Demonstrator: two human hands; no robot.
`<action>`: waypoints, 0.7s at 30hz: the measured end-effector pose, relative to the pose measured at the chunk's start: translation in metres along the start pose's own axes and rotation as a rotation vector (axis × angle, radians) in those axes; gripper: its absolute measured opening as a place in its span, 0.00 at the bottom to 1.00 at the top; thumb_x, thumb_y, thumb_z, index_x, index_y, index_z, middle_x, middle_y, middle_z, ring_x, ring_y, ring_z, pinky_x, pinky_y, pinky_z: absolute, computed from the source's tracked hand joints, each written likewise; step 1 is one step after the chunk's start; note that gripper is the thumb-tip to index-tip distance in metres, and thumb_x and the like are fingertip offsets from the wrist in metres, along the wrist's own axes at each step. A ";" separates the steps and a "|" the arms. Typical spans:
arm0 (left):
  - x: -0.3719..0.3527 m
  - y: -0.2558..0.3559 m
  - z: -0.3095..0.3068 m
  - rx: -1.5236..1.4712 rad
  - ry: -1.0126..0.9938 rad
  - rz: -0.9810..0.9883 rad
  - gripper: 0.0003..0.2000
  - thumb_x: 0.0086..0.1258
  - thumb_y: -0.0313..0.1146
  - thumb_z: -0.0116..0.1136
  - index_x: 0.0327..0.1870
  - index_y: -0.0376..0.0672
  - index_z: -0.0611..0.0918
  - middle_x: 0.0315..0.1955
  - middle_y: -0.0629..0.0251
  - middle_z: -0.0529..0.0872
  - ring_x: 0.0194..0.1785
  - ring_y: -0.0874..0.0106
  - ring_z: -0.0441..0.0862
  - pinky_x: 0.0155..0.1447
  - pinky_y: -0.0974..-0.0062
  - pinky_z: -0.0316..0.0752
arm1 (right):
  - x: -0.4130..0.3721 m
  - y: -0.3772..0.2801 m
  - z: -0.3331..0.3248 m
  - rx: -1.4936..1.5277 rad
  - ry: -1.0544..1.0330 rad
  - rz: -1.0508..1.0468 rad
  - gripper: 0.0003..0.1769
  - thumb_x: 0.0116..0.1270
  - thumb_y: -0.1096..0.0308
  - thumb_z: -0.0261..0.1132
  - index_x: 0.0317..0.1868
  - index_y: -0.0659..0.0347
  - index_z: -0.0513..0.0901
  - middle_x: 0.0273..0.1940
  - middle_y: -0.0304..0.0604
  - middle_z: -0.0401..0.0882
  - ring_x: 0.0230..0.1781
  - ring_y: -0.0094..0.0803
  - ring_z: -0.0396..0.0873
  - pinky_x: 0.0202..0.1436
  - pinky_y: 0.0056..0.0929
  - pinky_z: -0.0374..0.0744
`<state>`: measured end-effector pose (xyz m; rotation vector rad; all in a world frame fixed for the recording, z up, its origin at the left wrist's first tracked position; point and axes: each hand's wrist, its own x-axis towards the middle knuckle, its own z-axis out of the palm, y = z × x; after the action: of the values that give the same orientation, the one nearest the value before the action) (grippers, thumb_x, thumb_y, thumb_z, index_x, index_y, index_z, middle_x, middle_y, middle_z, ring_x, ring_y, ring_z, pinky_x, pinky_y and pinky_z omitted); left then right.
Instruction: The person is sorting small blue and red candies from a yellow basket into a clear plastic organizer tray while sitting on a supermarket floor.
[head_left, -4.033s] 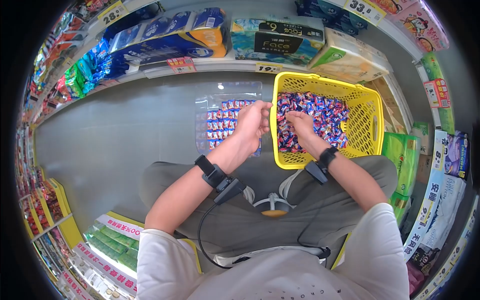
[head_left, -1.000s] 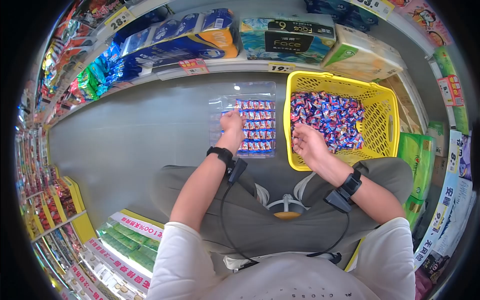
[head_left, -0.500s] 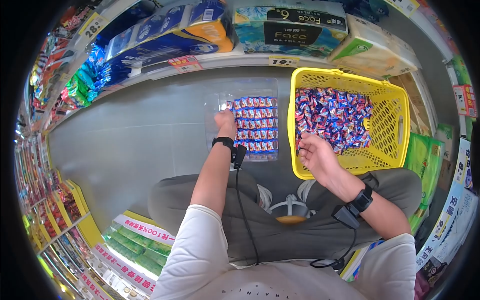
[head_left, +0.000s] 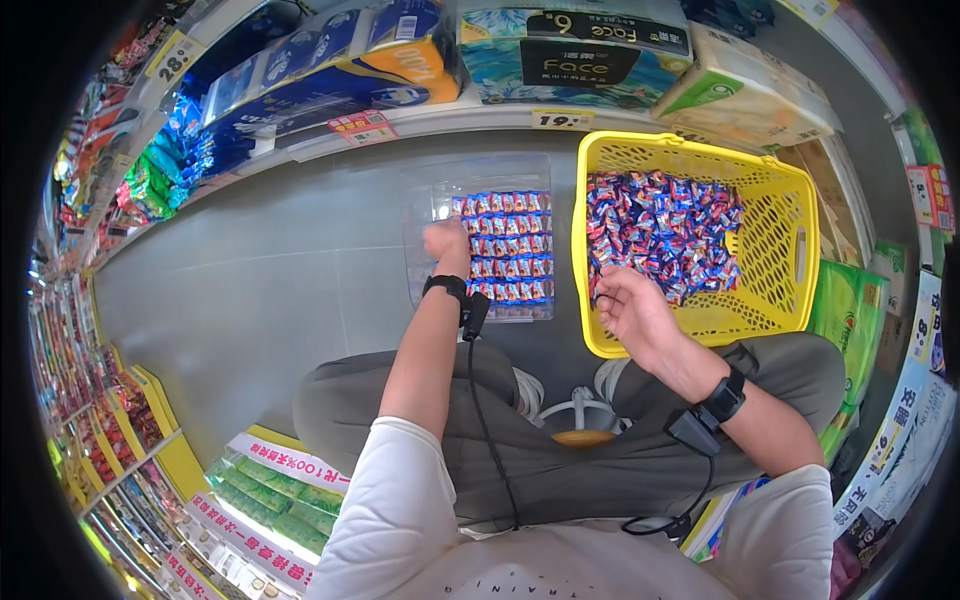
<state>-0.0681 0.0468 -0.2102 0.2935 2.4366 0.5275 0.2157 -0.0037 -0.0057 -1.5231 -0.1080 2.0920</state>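
1. The left hand (head_left: pixel 446 241) was curled at the rows' left end, probably to position a sweet; its grip was hidden.
2. The right hand (head_left: pixel 636 312), half-curled near the yellow basket's (head_left: pixel 580 235) near-left corner, seemed poised within reach; I couldn't tell what it held.
3. Clear tray (head_left: pixel 490 178): wrapped sweets (head_left: pixel 510 245) in rows toward its right edge. Basket: a loose heap (head_left: pixel 665 230) toward its left edge.

Both hands (head_left: pixel 540 275) low, fingers curled

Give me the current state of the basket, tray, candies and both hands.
Basket: upright, open-topped, part full of loose candies
Tray: open, part filled
Tray candies: wrapped, in rows
Left hand: at tray's left, fingers curled
Right hand: at basket's near-left corner, fingers curled
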 end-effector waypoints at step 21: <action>-0.195 0.069 -0.093 -0.672 -0.900 0.002 0.08 0.70 0.32 0.59 0.46 0.42 0.80 0.29 0.73 0.78 0.24 0.83 0.67 0.26 0.81 0.61 | 0.037 0.006 -0.017 -0.251 0.135 -0.101 0.17 0.65 0.72 0.59 0.55 0.57 0.78 0.32 0.30 0.72 0.28 0.19 0.70 0.31 0.22 0.70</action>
<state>0.0325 0.0167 -0.0097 0.1814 1.3068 0.9295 0.2210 0.0043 -0.0460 -1.7613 -0.4023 1.9466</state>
